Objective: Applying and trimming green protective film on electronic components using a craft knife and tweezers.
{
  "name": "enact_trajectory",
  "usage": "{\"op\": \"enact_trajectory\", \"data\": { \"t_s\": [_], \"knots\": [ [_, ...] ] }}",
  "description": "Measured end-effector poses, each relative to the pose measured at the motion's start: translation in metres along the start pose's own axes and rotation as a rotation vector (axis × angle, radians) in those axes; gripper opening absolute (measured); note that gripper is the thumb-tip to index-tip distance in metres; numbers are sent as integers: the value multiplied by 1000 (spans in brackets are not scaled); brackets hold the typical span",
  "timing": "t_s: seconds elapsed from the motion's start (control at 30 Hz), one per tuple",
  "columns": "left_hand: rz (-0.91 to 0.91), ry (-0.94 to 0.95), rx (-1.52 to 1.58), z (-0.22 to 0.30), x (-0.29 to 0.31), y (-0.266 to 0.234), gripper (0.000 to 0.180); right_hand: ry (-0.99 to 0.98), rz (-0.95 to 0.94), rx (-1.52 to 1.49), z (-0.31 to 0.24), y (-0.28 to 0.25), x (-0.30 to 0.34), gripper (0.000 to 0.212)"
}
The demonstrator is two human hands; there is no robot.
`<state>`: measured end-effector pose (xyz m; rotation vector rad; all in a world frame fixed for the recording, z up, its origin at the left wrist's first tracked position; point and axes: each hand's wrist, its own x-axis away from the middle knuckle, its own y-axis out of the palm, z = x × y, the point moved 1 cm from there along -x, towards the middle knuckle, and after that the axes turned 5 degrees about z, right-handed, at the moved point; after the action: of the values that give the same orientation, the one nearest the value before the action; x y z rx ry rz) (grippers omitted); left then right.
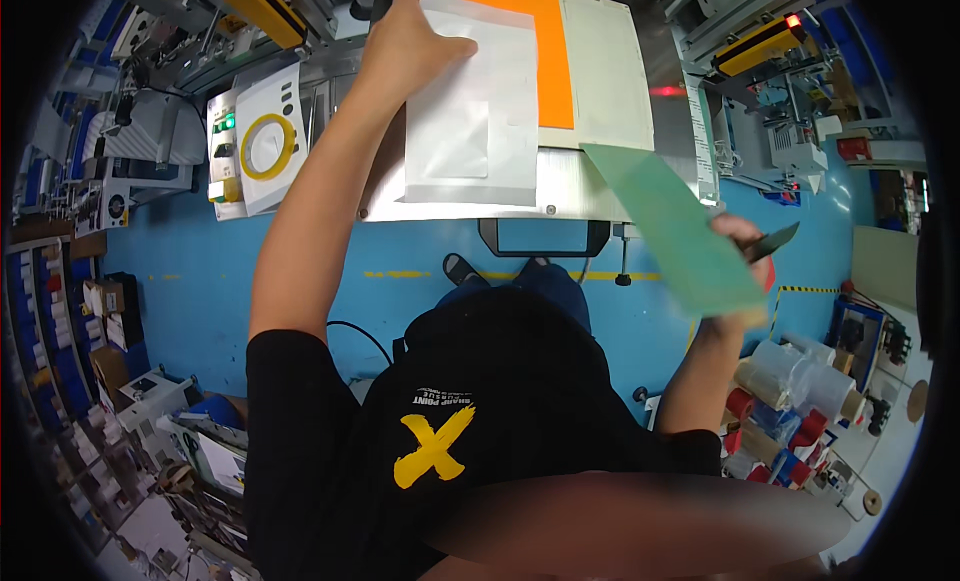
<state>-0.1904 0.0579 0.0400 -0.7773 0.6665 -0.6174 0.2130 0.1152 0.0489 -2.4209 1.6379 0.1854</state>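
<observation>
My left hand [415,49] grips the upper left edge of a white sheet [475,121], its thumb lying on top and its other fingers partly hidden. The sheet overlaps an orange L-shaped piece [555,71] on a cream board [610,71]. A translucent green sheet [675,226], smeared by motion, hangs from my right hand [738,231] off the bench's front right. The same hand holds a dark, flat, pointed tool [774,242]; a bit of red shows beside it. Its exact kind is unclear. The green sheet's far corner lies near the board's front edge.
A metal bench [390,186] carries the board. To the left stands a control box [225,146] with a yellow tape roll [268,147] beside its lit buttons. Yellow-barred machinery [760,46] rises on the right. Rolls and reels [785,401] crowd the lower right floor.
</observation>
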Motion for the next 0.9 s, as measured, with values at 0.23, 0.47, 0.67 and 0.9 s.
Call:
{"op": "enact_trajectory", "data": {
  "t_s": [0.23,0.47,0.67,0.9],
  "knots": [
    [-376,-289,1075,37,11,-46,46,178,-68,-324,-13,31,-96,13],
    [-353,-258,1149,50,11,-57,39,209,-169,-310,-5,47,-138,12],
    [-315,-221,1145,58,9,-48,37,247,-132,-325,0,50,-151,13],
    [-381,-258,1090,53,5,-43,36,222,-128,-320,-5,54,-155,15]
  ]
}}
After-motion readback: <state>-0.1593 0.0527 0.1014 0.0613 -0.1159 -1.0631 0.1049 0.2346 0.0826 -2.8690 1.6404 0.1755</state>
